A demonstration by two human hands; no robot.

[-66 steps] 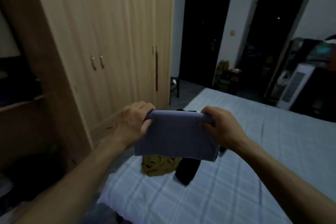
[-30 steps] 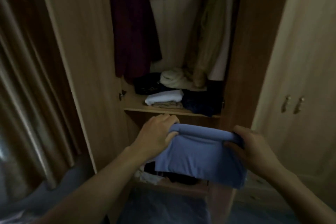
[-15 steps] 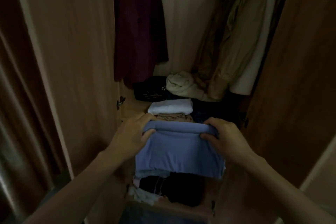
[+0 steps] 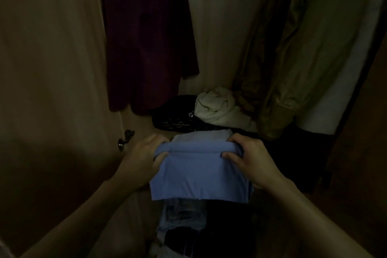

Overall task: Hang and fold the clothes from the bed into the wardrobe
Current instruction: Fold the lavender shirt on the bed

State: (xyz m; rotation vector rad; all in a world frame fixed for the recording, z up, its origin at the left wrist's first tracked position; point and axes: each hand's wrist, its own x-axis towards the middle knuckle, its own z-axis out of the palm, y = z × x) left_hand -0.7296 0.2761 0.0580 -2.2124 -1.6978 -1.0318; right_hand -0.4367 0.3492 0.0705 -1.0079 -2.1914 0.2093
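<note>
I hold a folded blue garment (image 4: 199,174) in front of the open wardrobe, its top fold level with the shelf. My left hand (image 4: 144,157) grips its upper left corner and my right hand (image 4: 249,157) grips its upper right corner, thumbs on the near face. Just behind the fold lies a folded white garment (image 4: 203,135) on the wardrobe shelf (image 4: 140,130). The lower edge of the blue garment hangs over the shelf's front.
A dark maroon garment (image 4: 146,37) and an olive jacket (image 4: 293,58) hang above. A black bag (image 4: 173,117) and a cream bundle (image 4: 217,109) sit at the shelf's back. Clothes (image 4: 184,222) fill the compartment below. The wardrobe's side wall (image 4: 52,69), with a metal hinge (image 4: 125,140), stands left.
I turned from the bed to the wardrobe and moved close. The blue garment went forward and up to shelf height, over the white garment's front edge.
</note>
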